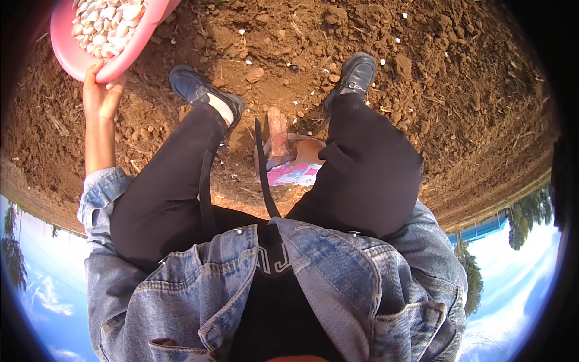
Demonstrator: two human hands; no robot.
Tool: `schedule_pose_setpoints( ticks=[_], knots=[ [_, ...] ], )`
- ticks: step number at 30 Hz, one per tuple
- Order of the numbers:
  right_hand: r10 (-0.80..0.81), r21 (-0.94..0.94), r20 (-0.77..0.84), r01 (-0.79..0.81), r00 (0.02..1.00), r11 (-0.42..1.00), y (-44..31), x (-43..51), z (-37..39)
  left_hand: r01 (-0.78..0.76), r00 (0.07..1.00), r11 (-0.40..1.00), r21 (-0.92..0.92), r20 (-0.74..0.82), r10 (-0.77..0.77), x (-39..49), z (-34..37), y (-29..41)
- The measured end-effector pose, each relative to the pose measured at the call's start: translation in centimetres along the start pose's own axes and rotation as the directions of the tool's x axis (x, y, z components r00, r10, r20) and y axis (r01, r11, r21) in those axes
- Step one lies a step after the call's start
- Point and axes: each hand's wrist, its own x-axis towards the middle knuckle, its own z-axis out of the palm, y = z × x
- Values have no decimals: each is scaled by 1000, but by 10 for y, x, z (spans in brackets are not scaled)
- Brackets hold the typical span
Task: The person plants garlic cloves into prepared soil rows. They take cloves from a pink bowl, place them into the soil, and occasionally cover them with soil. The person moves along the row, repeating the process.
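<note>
At the upper left, my left hand (105, 97) grips the near rim of a pink plastic basin (68, 54), thumb over the edge and the other fingers partly hidden beneath. Many pale cloves, apparently garlic (106, 27), lie inside; the frame cuts off the basin's far side. My right hand is out of view; its denim sleeve (434, 253) passes behind my right thigh. Before me is loose brown soil (280, 54) with several white cloves (382, 61) scattered on it, some between and beyond my shoes.
My black shoes (201, 88) stand apart on the clods. Between my legs are a reddish brick (277, 131), a pink-and-white patterned cloth (291, 174) and a smooth brown thing (308, 151) that I cannot identify. A dark strap (262, 167) hangs beside them.
</note>
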Motion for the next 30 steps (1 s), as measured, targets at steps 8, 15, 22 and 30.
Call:
schedule_pose_setpoints(
  ticks=[8,15,22,30],
  knots=[
    [-251,589,-38,224,967,777,95,22,28,85,928,862,500,275,-251,-20,-21,-4],
    [183,354,-6,-169,983,920,181,-35,-54,-254,806,756,603,564,-179,-58,9,-20],
    [246,146,-819,-227,518,963,136,-169,-178,-558,606,673,486,792,-70,-132,63,19],
    [-596,-503,-796,430,109,750,-139,-295,-204,-621,492,677,395,869,-56,-261,156,-15]
  ],
)
